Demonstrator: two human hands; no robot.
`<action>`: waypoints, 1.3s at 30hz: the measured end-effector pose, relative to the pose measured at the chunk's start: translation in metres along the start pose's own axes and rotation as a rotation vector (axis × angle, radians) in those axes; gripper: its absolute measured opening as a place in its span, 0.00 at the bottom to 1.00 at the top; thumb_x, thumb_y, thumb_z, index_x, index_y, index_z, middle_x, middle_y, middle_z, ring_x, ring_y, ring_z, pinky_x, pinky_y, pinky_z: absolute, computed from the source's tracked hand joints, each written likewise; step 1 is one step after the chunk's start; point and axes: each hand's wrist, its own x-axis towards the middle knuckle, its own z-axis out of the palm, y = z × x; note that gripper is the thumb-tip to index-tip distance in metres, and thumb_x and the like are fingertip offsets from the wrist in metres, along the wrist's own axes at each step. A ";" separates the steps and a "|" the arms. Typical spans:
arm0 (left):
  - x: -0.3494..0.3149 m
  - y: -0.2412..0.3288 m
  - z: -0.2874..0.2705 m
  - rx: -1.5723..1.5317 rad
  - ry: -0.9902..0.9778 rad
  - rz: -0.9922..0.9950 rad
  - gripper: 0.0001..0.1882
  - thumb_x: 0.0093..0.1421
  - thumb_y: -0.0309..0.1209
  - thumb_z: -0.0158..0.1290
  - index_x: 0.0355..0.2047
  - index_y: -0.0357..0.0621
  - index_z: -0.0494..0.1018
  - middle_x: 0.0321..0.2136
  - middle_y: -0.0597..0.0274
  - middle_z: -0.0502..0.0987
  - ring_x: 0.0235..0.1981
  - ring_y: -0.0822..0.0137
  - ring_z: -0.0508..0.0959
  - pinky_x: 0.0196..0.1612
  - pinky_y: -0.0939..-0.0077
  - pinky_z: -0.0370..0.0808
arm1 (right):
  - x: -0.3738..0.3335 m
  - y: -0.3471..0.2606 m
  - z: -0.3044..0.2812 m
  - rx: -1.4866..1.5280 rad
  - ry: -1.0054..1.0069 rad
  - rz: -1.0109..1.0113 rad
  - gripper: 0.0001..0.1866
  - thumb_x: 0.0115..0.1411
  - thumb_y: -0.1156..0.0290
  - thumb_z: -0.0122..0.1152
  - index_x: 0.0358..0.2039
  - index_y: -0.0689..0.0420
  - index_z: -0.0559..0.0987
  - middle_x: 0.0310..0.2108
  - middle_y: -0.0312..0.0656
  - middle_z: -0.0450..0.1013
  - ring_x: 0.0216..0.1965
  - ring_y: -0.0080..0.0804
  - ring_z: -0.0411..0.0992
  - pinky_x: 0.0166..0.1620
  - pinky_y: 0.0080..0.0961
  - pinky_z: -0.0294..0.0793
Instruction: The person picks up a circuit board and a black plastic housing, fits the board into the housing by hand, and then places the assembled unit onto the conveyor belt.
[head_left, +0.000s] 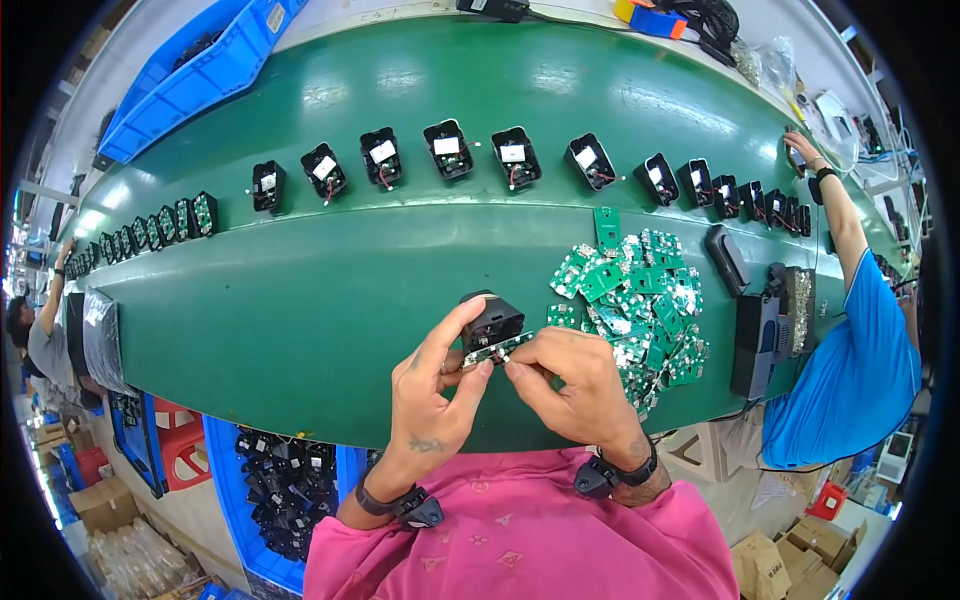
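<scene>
Lower ctr of frame: L hand (432, 400) holds blk housing (495, 318) w/ green PCB (482, 355) at its near side, thumb + fingers closed round both. R hand (575, 385) pinches narrow at PCB's right end; exact tip contact hidden. PCB pile (655, 300) right of ctr. Step looks like joining PCB to housing; next move prob. needs steady L grip, fine R fingertip work.

PCB pile (655, 318) on bench (350, 270), R of hands (432, 395) | housing row (448, 165) bhd | crate (230, 62) far L

Leftward room; boards (655, 315) seemingly block right
</scene>
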 end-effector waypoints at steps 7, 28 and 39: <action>0.006 0.004 0.004 0.266 0.002 0.134 0.29 0.58 0.12 0.52 0.61 0.37 0.68 0.51 0.50 0.76 0.45 0.66 0.81 0.44 0.76 0.81 | 0.001 0.005 -0.004 -0.047 -0.013 0.013 0.03 0.53 0.78 0.64 0.25 0.61 0.78 0.19 0.41 0.72 0.19 0.35 0.71 0.25 0.31 0.68; 0.016 -0.015 -0.003 -0.174 0.093 -0.116 0.30 0.60 0.13 0.50 0.63 0.33 0.60 0.52 0.48 0.72 0.44 0.60 0.81 0.43 0.74 0.83 | -0.001 0.012 0.018 -0.181 0.213 0.160 0.09 0.61 0.70 0.62 0.34 0.62 0.75 0.23 0.47 0.75 0.24 0.42 0.76 0.27 0.36 0.73; 0.017 -0.031 -0.002 0.019 0.098 -0.029 0.34 0.55 0.13 0.57 0.62 0.33 0.60 0.51 0.51 0.72 0.46 0.68 0.77 0.46 0.79 0.80 | -0.005 0.015 0.032 0.121 0.255 0.207 0.09 0.60 0.71 0.68 0.34 0.64 0.80 0.23 0.38 0.75 0.20 0.22 0.72 0.24 0.21 0.69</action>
